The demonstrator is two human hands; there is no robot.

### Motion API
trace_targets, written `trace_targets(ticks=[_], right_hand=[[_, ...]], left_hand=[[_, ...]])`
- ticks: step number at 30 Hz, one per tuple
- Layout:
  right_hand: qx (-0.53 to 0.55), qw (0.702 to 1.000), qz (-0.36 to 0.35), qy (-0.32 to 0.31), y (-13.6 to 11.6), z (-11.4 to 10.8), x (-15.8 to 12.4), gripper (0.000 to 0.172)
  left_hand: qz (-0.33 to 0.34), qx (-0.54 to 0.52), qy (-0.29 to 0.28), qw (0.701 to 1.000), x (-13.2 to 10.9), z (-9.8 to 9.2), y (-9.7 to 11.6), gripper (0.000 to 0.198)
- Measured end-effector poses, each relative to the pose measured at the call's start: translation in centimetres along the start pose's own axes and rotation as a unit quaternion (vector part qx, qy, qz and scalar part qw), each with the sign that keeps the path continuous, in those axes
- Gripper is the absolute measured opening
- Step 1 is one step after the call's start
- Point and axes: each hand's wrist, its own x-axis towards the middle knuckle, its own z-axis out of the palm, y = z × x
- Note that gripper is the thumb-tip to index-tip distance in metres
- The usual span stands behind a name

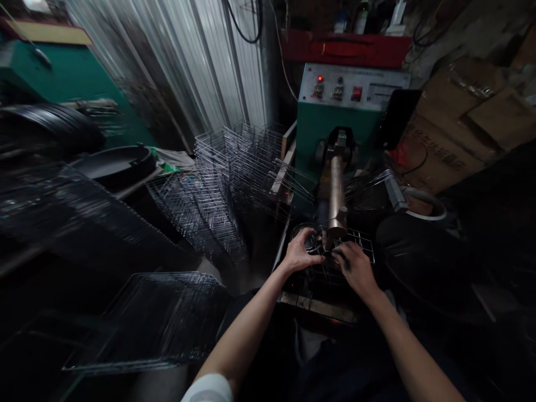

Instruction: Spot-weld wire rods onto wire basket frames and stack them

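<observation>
The left hand (299,252) has its thumb and fingers set wide apart beside the tip of the metal arm (336,195); whether they grip any wire, I cannot tell. The right hand (355,263) has its fingers bent inward near the same tip, and what lies between them is too dark to make out. A wire grid (364,245) lies beneath the hands, its bare corner showing at 1 o'clock from the right one.

The metal arm comes down from 12 o'clock and ends almost between the bare hands, so a downward stroke could pinch or burn a fingertip. Poor light makes that likelier, and a grid held loosely could slip out of line.

Farther out at 12 o'clock, the green machine's control panel (355,88) shows a lit red lamp (320,78), so the power is probably on. At 10 o'clock, stacked wire racks (220,178) lean unevenly; a knock from the left elbow could topple them. Wire prongs (299,181) jutting toward the machine could snag a forearm.
</observation>
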Motion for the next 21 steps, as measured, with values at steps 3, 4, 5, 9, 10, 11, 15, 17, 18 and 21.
trace_targets(ticks=[3,4,5,9,10,11,15,17,18,21], right_hand=[[0.012,1.0,0.006,-0.003,-0.1,0.0,0.1,0.008],[0.015,1.0,0.009,-0.004,-0.1,0.0,0.2,0.007],[0.018,1.0,0.01,-0.005,-0.2,0.0,0.2,0.007],[0.02,1.0,0.007,-0.005,-0.2,-0.1,0.1,0.008],[0.021,1.0,0.007,-0.006,-0.2,-0.1,0.1,0.008],[0.023,1.0,0.008,-0.007,-0.2,-0.1,0.1,0.008],[0.027,0.999,0.012,-0.012,-0.2,0.0,0.5,0.01],[0.032,0.999,0.018,-0.017,-0.2,0.0,0.7,0.011],[0.039,0.999,0.023,-0.019,-0.2,-0.2,0.8,0.011],[0.089,0.994,0.052,-0.022,0.2,-1.2,0.1,0.013]], left_hand=[[0.009,0.029,-0.005,1.0,0.2,-0.4,0.2,0.072],[0.012,0.037,-0.007,0.999,0.2,-0.5,0.3,0.072],[0.014,0.044,-0.008,0.999,0.2,-0.5,0.4,0.073],[0.011,0.047,-0.005,0.999,0.1,-0.7,0.4,0.073],[0.008,0.044,-0.005,0.999,0.0,-0.7,0.3,0.072],[0.006,0.041,-0.005,0.999,0.0,-0.7,0.3,0.072],[0.001,0.035,-0.003,0.999,0.0,-0.4,0.4,0.07],[0.002,0.034,-0.002,0.999,0.0,-0.4,0.6,0.068],[0.003,0.031,-0.009,0.999,-0.1,-0.6,0.5,0.067],[-0.008,0.013,-0.039,0.999,-1.3,-1.2,-0.7,0.086]])
